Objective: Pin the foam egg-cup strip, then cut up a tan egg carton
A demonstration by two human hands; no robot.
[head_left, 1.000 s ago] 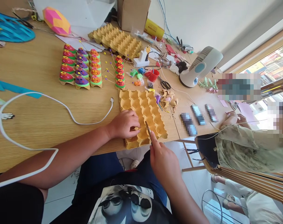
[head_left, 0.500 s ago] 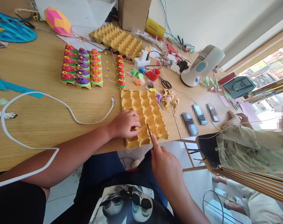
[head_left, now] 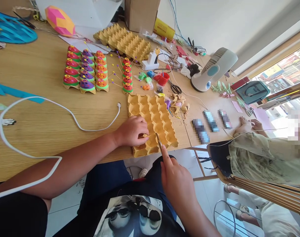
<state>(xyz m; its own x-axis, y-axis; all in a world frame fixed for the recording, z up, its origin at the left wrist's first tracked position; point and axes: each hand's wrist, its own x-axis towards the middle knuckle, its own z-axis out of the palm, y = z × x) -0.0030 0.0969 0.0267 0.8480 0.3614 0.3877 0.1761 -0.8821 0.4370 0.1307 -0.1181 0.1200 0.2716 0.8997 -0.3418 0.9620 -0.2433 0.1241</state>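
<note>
A yellow cardboard egg tray lies at the table's front edge, its near end reaching past the edge. My left hand bears on the tray's left side, fingers curled round its ridges and holding it. My right hand is closed on a thin knife, the forefinger stretched along its back. The blade's tip touches the tray between two rows of cups, right of my left hand. The knife's handle is hidden inside my right hand.
Painted egg-cup strips stand behind at left, with a second egg tray farther back. A white cable loops across the table's left. Scissors and a fan stand right. Another person sits at right.
My right hand and the knife have shifted slightly toward me. My left hand stays in place on the egg tray.
</note>
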